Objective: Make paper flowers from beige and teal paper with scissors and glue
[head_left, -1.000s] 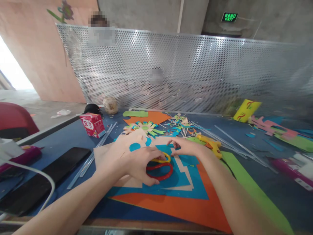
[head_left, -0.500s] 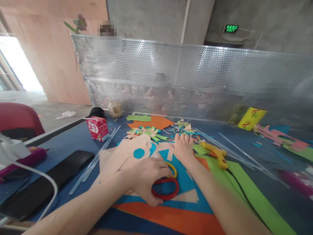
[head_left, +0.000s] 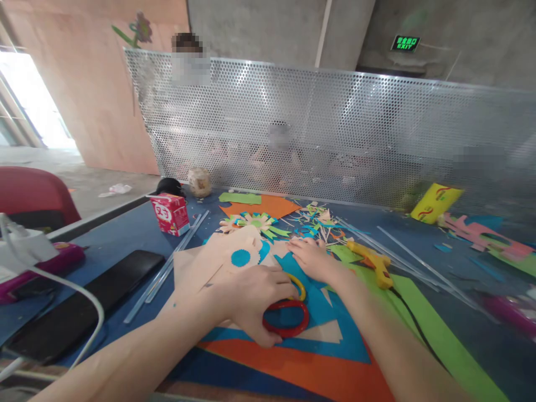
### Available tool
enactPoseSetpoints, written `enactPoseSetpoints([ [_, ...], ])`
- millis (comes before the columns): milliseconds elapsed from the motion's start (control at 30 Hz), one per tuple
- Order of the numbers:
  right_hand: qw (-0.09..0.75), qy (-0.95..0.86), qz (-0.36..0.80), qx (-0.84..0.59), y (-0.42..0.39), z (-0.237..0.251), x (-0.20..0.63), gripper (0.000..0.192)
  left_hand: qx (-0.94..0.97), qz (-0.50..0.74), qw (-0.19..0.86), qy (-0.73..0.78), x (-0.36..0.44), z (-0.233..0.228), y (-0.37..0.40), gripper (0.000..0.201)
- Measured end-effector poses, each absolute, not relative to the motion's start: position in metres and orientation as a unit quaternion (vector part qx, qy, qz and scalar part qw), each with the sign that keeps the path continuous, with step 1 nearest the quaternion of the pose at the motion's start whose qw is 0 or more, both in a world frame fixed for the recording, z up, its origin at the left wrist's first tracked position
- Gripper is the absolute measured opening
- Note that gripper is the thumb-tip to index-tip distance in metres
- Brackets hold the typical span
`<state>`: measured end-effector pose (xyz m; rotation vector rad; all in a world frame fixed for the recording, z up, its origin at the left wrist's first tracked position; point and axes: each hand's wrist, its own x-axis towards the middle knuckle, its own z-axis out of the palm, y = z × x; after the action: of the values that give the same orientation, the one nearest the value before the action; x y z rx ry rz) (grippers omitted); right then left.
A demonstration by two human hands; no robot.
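Note:
My left hand (head_left: 257, 301) is curled around a pair of scissors. Their red loop (head_left: 288, 334) and yellow loop (head_left: 300, 286) stick out on its right, while the blades are hidden. Below that hand lies blue paper (head_left: 352, 335), with pale cut strips (head_left: 322, 331) on top. My right hand (head_left: 312, 258) rests palm down at the paper's upper part, fingers extended leftward among small scraps; nothing shows in its grip. Beside the left hand are pale beige sheets (head_left: 196, 273) with a round blue cutout (head_left: 240, 258). Behind them sits a layered paper flower (head_left: 255, 222).
A yellow glue gun (head_left: 377, 265) lies right of my right arm on green paper (head_left: 422, 315). Glue sticks (head_left: 167, 268) lie at left, near a red box (head_left: 171, 215) and a black phone (head_left: 96, 296). Colored scraps (head_left: 316, 215) stretch toward a perforated metal screen (head_left: 335, 128), with people behind it.
My right hand has drawn slightly nearer and its fingers have swung left and lowered. A pale strip beside it is out of sight now. My left hand stays on the scissors.

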<state>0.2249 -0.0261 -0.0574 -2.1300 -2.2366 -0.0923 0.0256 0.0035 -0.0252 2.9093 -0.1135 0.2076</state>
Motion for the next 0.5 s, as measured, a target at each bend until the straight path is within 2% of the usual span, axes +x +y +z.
enactPoseSetpoints([
  [267, 0.015, -0.680, -0.020, -0.733, -0.033, -0.040, 0.223, 0.050, 0.991, 0.050, 0.121, -0.019, 0.023, -0.022, 0.004, 0.062],
  [500, -0.051, -0.633, 0.111, -0.765, -0.048, -0.031, 0.238, 0.084, 0.989, 0.063, 0.133, 0.018, 0.021, -0.019, 0.007, 0.069],
])
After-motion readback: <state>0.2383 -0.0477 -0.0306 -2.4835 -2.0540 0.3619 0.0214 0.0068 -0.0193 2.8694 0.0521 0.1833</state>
